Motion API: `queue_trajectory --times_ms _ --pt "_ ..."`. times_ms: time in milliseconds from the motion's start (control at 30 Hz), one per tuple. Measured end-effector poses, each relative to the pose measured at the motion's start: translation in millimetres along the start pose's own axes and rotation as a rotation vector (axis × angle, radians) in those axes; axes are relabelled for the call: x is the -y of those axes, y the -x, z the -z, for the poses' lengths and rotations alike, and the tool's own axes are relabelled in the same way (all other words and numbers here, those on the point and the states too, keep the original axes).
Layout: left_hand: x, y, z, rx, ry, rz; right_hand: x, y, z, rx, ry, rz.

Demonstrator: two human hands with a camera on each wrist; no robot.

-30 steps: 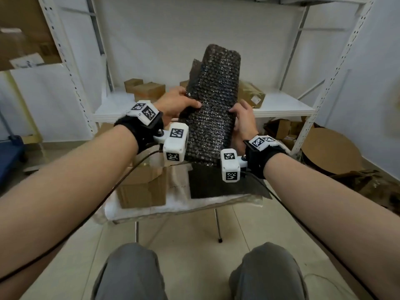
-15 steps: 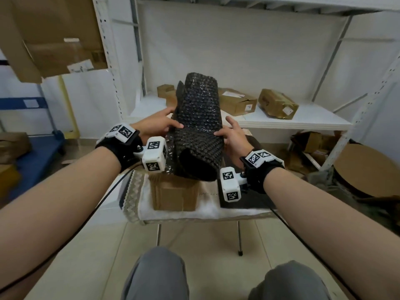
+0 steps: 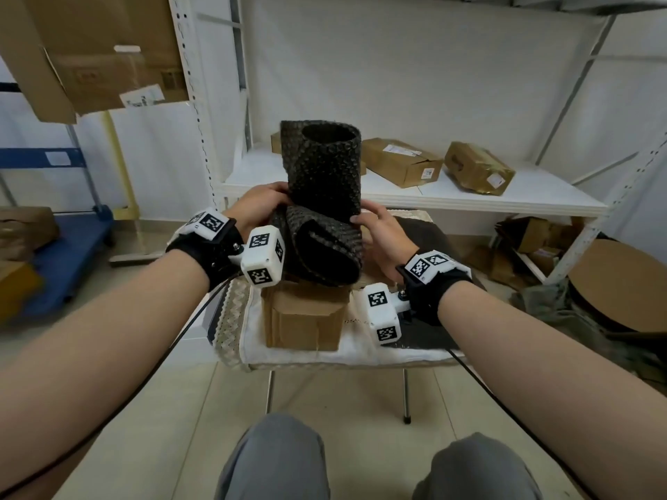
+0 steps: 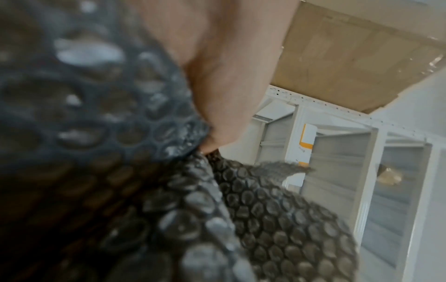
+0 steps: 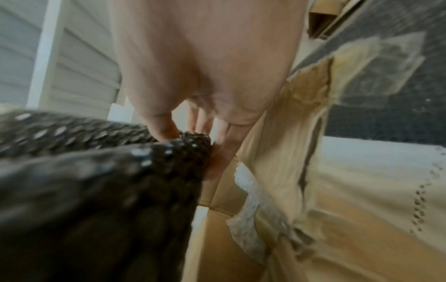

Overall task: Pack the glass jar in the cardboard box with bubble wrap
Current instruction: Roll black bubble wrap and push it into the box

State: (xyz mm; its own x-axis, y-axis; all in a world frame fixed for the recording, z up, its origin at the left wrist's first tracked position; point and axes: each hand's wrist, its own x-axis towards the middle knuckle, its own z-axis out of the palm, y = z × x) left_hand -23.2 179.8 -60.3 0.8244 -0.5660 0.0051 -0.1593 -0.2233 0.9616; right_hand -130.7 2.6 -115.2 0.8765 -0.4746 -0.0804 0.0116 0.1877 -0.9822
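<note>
A blue cart [image 3: 68,243] stands on the floor at far left, under a big flattened carton [image 3: 97,48] leaning against the white rack [image 3: 195,102]. My left hand [image 3: 258,207] grips the left side of the black bubble wrap [image 3: 325,182], fingers curled around it where the roll bends; the left wrist view shows my palm [image 4: 217,66] pressed against the wrap [image 4: 277,219], though the fingertips are hidden behind it. The wrap stands as an upright tube with an open mouth at the top, and its lower end folds toward me into a second, flattened roll. The glass jar is not visible anywhere; whether it sits inside the wrap cannot be told. Directly below the folded end sits the cardboard box [image 3: 303,319], its top flaps raised, resting on a white cloth [image 3: 357,351] that covers the small table [image 3: 231,333]. The wrap's lower end touches or sits just above the box's opening; which one cannot be told. My right hand [image 3: 379,236] holds the right side of the wrap at the bend, thumb on the front; from the right wrist, my fingers [image 5: 166,127] pinch the wrap's edge [image 5: 193,145] with the box's flap [image 5: 277,152] just beside them. Behind, a white shelf [image 3: 469,200] carries two brown parcels [image 3: 400,162], [image 3: 478,167]. More cardboard [image 3: 613,283] is piled on the floor at right.
</note>
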Motion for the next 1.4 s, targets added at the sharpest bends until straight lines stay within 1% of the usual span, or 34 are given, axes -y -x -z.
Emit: queue_trajectory --times_ms 67,200,267,333,400,433,500,567,633,667,700,733,800,833,933,967,1000,1067,1167,1233,1333,1400 --pt "2.0 -2.7 2.5 -0.052 0.021 0.043 -3.2 -1.3 -6.5 0.018 0.023 -0.034" --pt "4.9 -14.5 11.4 -0.171 0.041 0.048 -6.9 -0.2 -25.9 0.011 0.081 -0.026" --pt "2.2 -17.4 14.0 -0.202 0.095 0.050 -6.2 -2.2 -36.7 0.035 0.104 -0.051" --pt "-1.3 -18.0 15.1 -0.226 0.138 0.058 -3.8 -2.3 -42.7 0.081 0.016 -0.126" --pt "-3.1 -18.4 16.0 -0.238 0.205 0.083 -3.7 -5.4 -41.4 0.133 -0.106 -0.154" --pt "-4.1 -17.2 15.4 -0.218 0.230 0.101 -3.6 -5.7 -40.1 0.172 -0.130 -0.156" --pt "-3.7 -15.4 17.9 -0.083 0.263 0.141 -3.3 -5.0 -41.4 0.219 -0.167 -0.174" --pt "-1.2 -17.7 19.7 0.024 0.284 0.145 -3.9 -3.5 -46.6 0.210 -0.177 -0.181" --pt "1.5 -23.9 23.4 0.043 0.188 0.096 -7.3 -9.3 -49.1 0.163 -0.186 -0.155" --pt "3.3 -28.6 26.8 0.048 0.133 0.082 -10.2 -12.7 -49.9 0.117 -0.199 -0.144" --pt "2.6 -29.5 29.4 0.079 0.100 0.109 -12.6 -16.7 -50.7 0.088 -0.229 -0.147" --pt "1.5 -28.4 31.6 0.158 0.085 0.189 -15.8 -22.7 -51.2 0.075 -0.245 -0.140" --pt "-3.8 -18.7 30.3 0.329 -0.025 0.296 -20.9 -30.1 -53.0 0.086 -0.208 -0.107" --pt "-6.6 -17.5 29.1 0.339 -0.070 0.318 -22.0 -31.2 -54.4 0.090 -0.170 -0.101" --pt "-7.7 -27.6 28.5 0.105 -0.247 0.234 -28.9 -34.1 -57.3 0.056 0.058 -0.084" --pt "-7.5 -30.6 28.7 0.049 -0.333 0.215 -30.6 -34.6 -58.0 0.033 0.128 -0.073" --pt "-7.3 -33.6 28.4 0.024 -0.450 0.198 -31.4 -34.4 -59.5 0.023 0.158 -0.066" --pt "-7.9 -34.8 23.8 0.024 -0.668 0.139 -32.1 -33.6 -62.2 0.025 0.166 -0.059" --pt "-5.6 -37.5 14.6 0.034 -0.791 0.085 -34.2 -33.3 -65.4 0.038 0.244 -0.075" --pt "-1.0 -40.5 8.0 0.040 -0.879 0.075 -37.6 -33.0 -68.2 0.079 0.366 -0.086" --pt "8.3 -42.4 -1.4 0.075 -0.946 0.051 -42.9 -32.5 -71.6 0.147 0.649 -0.100" --pt "11.9 -44.8 -4.9 0.090 -0.967 0.060 -45.8 -33.3 -72.3 0.160 0.744 -0.101"
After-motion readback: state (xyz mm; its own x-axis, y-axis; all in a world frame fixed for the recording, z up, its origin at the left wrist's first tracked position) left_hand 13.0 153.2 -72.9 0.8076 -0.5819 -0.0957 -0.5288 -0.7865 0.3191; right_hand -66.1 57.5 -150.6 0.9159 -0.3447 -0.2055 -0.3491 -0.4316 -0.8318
